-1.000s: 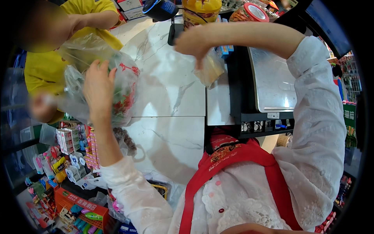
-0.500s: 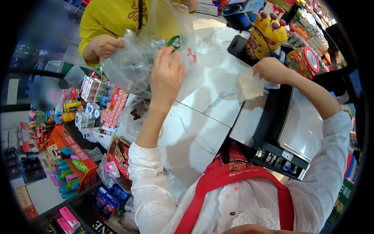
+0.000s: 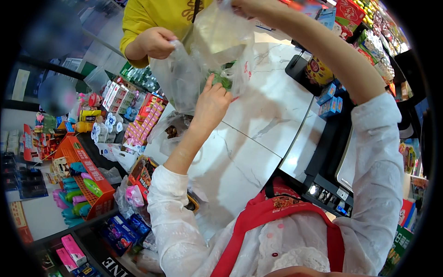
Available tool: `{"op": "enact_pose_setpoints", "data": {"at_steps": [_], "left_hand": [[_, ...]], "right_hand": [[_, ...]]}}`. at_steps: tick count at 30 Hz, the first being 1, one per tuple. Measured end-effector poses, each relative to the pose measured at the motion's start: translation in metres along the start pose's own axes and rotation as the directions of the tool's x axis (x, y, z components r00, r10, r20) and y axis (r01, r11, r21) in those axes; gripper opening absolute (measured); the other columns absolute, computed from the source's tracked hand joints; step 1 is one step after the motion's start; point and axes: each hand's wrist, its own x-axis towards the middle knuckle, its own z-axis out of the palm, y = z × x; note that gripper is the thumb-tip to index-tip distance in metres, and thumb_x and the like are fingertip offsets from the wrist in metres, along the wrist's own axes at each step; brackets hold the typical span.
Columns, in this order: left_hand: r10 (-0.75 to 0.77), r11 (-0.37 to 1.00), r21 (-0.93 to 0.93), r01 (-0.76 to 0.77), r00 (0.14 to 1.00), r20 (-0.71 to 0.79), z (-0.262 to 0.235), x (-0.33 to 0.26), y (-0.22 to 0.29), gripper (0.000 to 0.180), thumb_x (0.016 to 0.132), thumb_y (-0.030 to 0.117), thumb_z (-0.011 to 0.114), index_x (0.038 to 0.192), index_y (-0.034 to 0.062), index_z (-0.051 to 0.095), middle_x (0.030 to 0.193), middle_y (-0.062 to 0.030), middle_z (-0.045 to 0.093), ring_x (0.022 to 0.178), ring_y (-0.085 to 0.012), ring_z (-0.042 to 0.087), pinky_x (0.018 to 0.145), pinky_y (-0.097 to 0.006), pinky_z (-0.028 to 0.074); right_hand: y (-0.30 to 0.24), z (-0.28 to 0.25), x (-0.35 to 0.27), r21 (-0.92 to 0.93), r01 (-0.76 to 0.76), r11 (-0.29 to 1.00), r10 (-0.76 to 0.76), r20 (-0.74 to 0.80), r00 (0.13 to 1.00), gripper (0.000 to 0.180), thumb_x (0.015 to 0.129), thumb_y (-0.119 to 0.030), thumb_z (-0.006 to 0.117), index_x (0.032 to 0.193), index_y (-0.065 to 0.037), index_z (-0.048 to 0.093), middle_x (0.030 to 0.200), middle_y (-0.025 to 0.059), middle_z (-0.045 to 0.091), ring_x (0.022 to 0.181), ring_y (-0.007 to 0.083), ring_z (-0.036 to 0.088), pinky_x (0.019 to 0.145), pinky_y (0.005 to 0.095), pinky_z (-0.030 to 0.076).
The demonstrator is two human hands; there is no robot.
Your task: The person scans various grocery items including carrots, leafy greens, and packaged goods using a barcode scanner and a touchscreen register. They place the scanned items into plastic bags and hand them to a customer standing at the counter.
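Note:
A thin clear plastic carrier bag [image 3: 177, 81] stands on the counter with green leafy produce [image 3: 223, 81] inside. My left hand [image 3: 213, 105] touches its near side, index finger stretched toward the greens and the other fingers bent; the thumb is hidden. My right hand [image 3: 251, 7] reaches across to the bag's top at the upper edge of the view, closed on a small clear bag of pale yellow sheets [image 3: 219, 34]. Another person in a yellow top [image 3: 138, 21] grips the carrier bag's left side with one hand [image 3: 157, 43].
Beneath lies a white marbled counter [image 3: 258, 120]. Another bag with dark brown contents [image 3: 171, 131] sits by my left forearm. Small blue boxes [image 3: 328, 106] and a yellow tub [image 3: 318, 71] stand at right. An orange basket [image 3: 94, 184] and packaged goods fill the left.
My right hand has carried the small bag of yellow sheets from the right side up to the carrier bag's top. My left hand has lowered slightly, its index finger now extended.

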Motion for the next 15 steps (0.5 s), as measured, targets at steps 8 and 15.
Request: {"op": "enact_pose_setpoints", "data": {"at_steps": [8,15], "left_hand": [[0.004,0.998,0.06,-0.005,1.0,0.009,-0.016,-0.014,0.01,0.005,0.071,0.009,0.06,0.068,0.0081,0.056,0.063,-0.0056,0.054,0.069,-0.0214,0.057,0.076,-0.033,0.045],[-0.022,1.0,0.019,0.022,1.0,-0.002,-0.016,-0.019,0.012,0.014,0.073,0.013,0.065,0.068,0.0073,0.054,0.062,-0.006,0.054,0.065,-0.0224,0.057,0.069,-0.033,0.044]], "right_hand": [[0.044,0.054,0.041,-0.617,0.112,0.779,0.069,0.262,0.963,0.018,0.076,-0.008,0.05,0.083,-0.003,0.066,0.068,0.0089,0.062,0.062,0.0213,0.056,0.057,0.0336,0.043],[0.049,0.014,0.042,-0.614,0.28,0.738,0.023,0.437,0.899,0.025,0.077,-0.008,0.05,0.098,-0.005,0.064,0.077,0.0135,0.064,0.073,0.0234,0.059,0.063,0.0353,0.044]]}}
